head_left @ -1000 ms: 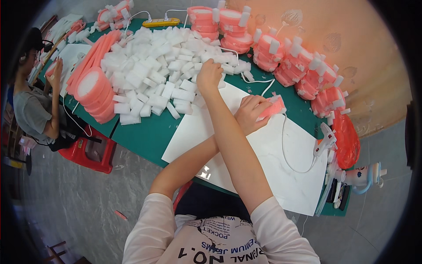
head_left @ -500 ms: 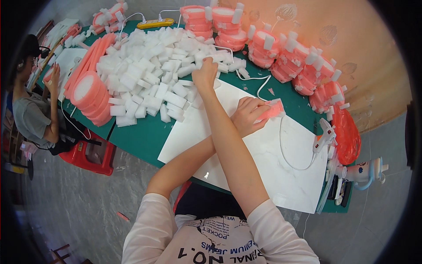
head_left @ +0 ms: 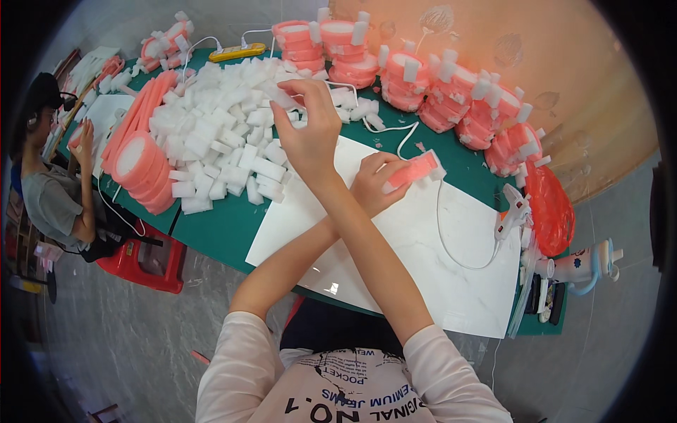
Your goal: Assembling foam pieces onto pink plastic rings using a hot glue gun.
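My forearms cross over the white board (head_left: 451,261), the right one on top. My left hand (head_left: 374,185) is closed around a pink foam piece (head_left: 412,171), which has a white foam block (head_left: 437,166) at its far end. Over the near right part of a heap of white foam blocks (head_left: 211,120), my right hand (head_left: 314,134) is raised. Its thumb and forefinger pinch a single white foam block (head_left: 282,96). A white glue gun (head_left: 513,211) rests on the board's right side, its cord curving across the board.
Stacks of pink foam rings with white blocks (head_left: 405,77) line the back edge of the green table (head_left: 211,229). Pink foam strips (head_left: 137,116) and a ring stack (head_left: 144,173) are at left. A red bag (head_left: 552,211) and cup (head_left: 575,266) stand right. Another person (head_left: 56,176) works far left.
My right hand has lifted off the heap and turned, with a white foam block between its fingers. My left hand keeps the pink foam piece, now tilted slightly. The whole view has shifted a little.
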{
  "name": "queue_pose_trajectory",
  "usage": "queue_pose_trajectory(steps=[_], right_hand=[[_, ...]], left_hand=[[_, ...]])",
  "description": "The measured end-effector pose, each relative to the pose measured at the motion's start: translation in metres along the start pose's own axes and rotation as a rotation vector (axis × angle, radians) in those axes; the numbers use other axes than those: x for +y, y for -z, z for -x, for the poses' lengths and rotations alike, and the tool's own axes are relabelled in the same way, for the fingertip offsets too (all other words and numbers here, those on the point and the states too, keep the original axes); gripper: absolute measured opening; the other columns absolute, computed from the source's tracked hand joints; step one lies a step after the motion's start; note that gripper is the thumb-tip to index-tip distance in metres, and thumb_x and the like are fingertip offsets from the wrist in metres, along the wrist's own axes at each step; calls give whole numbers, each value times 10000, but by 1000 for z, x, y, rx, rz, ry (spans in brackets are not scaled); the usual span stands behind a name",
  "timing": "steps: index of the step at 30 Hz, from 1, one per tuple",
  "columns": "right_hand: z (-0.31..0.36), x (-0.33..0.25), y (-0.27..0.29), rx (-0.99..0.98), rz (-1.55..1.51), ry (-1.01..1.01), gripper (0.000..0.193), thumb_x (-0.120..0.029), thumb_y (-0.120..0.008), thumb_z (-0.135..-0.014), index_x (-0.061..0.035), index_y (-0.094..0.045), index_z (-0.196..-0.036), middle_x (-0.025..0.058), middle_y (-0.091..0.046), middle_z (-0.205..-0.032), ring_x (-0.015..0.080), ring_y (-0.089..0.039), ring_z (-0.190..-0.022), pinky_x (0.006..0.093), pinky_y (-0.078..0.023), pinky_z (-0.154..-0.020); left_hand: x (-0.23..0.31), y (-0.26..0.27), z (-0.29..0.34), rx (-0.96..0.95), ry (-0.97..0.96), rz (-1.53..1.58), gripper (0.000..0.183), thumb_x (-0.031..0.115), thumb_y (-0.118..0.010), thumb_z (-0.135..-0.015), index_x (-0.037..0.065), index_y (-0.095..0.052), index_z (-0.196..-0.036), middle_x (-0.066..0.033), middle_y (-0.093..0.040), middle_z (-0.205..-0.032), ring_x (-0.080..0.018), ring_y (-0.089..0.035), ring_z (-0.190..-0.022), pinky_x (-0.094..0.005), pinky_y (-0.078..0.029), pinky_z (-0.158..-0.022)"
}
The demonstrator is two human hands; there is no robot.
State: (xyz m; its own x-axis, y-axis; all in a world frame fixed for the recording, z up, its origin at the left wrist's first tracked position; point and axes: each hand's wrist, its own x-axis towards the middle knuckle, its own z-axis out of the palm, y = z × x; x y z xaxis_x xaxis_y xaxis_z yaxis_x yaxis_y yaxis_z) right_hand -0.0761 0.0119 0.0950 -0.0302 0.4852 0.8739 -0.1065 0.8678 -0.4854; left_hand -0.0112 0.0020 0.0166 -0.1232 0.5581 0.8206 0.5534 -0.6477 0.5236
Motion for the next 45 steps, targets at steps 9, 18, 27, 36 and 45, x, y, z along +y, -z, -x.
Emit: queue_pose_trajectory(steps=[9, 18, 27, 36, 45], right_hand=[[11, -47, 136, -194, 211, 572, 368, 90, -688, -595, -20, -560, -922, 117, -567, -923, 266, -575, -840, 306, -488, -702], [51, -36, 245, -201, 369, 255, 320, 87, -692, -588, -3, -596, -880, 142, -590, -940, 269, -584, -873, 315, -502, -706], [62, -26, 278, -27, 544, 115, 309, 115, -673, -619, 28, -612, -909, 152, -630, -942, 252, -611, -788, 285, -500, -669], [63, -25, 282, -207, 607, 226, 327, 110, -670, -590, 54, -624, -908, 166, -623, -970, 273, -604, -799, 304, -505, -681], [69, -18, 279, -268, 637, 174, 325, 110, -686, -598, 21, -626, -904, 133, -640, -945, 251, -606, -794, 290, -508, -674]], left_hand=[[-5, 9, -2, -40, 68, 25, 308, 69, -699, -646, 62, -603, -939, -79, -561, -909, -232, -556, -840, -296, -447, -752], [13, 8, -8, -78, 189, 155, 286, 57, -708, -658, 16, -617, -926, -80, -593, -902, -193, -589, -807, -270, -467, -737], [27, 7, -4, -262, 278, 291, 298, 50, -711, -639, -6, -620, -916, -98, -626, -906, -187, -600, -825, -265, -468, -738], [31, 5, -4, -383, 205, 251, 286, 25, -729, -596, 14, -615, -857, -90, -622, -876, -201, -604, -805, -275, -484, -715], [29, 4, -4, -407, 133, 199, 286, 12, -730, -582, 13, -606, -840, -87, -620, -859, -204, -611, -774, -274, -491, -690]])
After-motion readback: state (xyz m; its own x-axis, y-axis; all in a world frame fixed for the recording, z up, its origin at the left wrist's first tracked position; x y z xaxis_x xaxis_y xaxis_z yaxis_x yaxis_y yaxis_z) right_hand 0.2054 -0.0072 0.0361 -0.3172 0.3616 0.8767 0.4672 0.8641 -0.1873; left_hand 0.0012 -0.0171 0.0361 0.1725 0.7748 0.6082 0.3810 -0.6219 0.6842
